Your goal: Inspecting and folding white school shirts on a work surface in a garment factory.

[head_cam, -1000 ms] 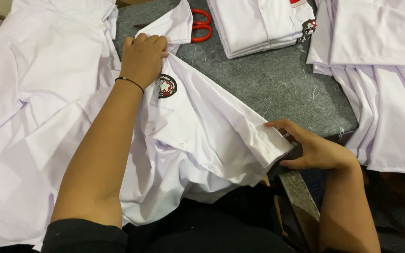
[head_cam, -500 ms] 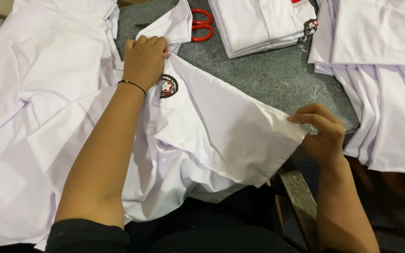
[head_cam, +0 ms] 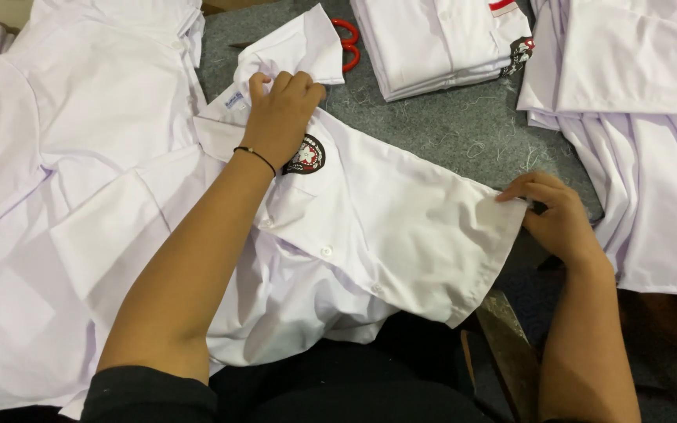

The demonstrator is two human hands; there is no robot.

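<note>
Spread flat across grey felt surface point(head_cam: 464, 141) for smoothing, white shirt point(head_cam: 385, 227) with round badge point(head_cam: 305, 154); left hand point(head_cam: 280, 117) closed, gripping collar; right hand point(head_cam: 562, 219) pinching hem corner taut; red scissors point(head_cam: 346, 39) beyond.

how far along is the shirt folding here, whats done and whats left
Done, it seems: a neat folded stack lies at the top of the grey table. In hand: one white shirt, the left hand pinning its collar end, the right hand gripping the far edge. Left: loose unfolded shirts piled at left, with more white shirts at right.
</note>
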